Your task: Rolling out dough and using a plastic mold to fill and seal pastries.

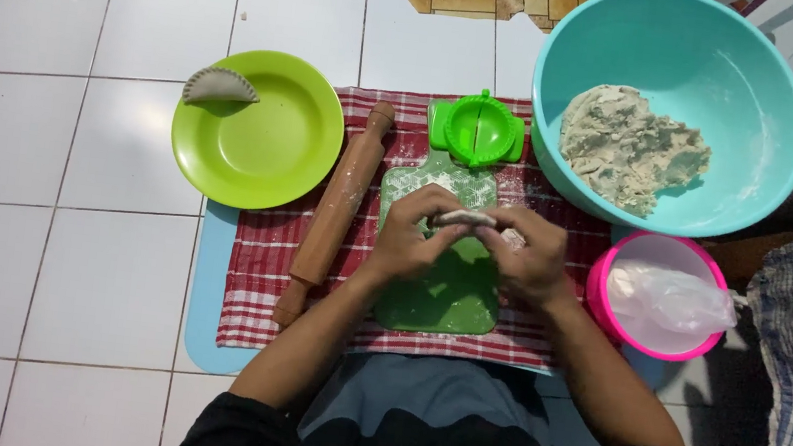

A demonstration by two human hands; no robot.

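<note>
Left hand and right hand both pinch one dough piece above the green board. Rolling pin left of board; dumpling press behind it.

A green dumpling press sits folded shut just beyond the fingers on a red checked cloth. Left of the fingers lies a wooden rolling pin, and past it a lime-green plate carries one crimped dumpling on its rim. To the upper right stands a teal bowl of dough; to the right, a pink tub holds a clear plastic bag.
</note>
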